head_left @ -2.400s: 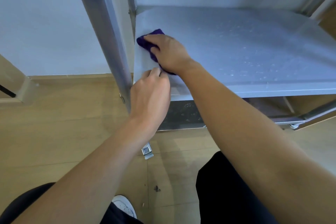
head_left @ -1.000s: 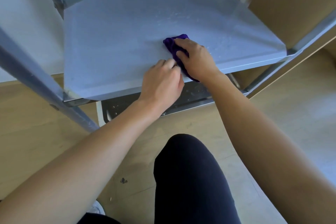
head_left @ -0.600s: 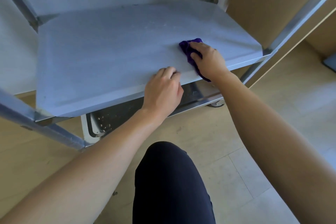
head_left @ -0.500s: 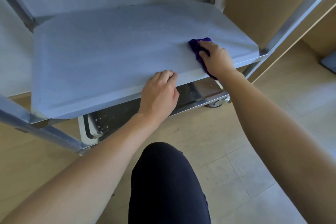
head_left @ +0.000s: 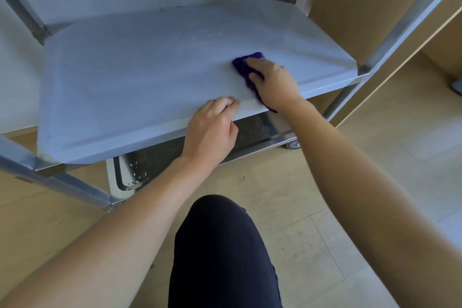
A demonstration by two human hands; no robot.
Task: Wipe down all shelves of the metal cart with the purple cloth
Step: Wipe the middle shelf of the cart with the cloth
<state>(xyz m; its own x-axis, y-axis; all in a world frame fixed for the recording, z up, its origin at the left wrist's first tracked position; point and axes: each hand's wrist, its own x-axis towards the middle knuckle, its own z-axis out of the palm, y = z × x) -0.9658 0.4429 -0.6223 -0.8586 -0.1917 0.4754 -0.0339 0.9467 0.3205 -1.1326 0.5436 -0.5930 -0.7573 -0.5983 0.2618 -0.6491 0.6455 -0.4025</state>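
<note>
- Sliding leftward since half a second ago, the purple cloth (head_left: pixel 243 65) is now lying further from the right front corner of the middle shelf (head_left: pixel 140 77). It is sitting right of centre, near the front edge.
- The right hand (head_left: pixel 272 82) is travelling with it, fingers bent over the bunched fabric and holding it down on the metal. Part of the cloth is trailing under the palm towards the edge.
- The left hand (head_left: pixel 211 132) is staying put, just beside the right wrist. Its curled fingers are lying on top of the shelf's front edge, with the thumb against the lip, gripping it.
- The metal cart (head_left: pixel 400 30) is sitting almost unchanged in view.
- Water droplets are showing on the bottom shelf (head_left: pixel 155 160) below.
</note>
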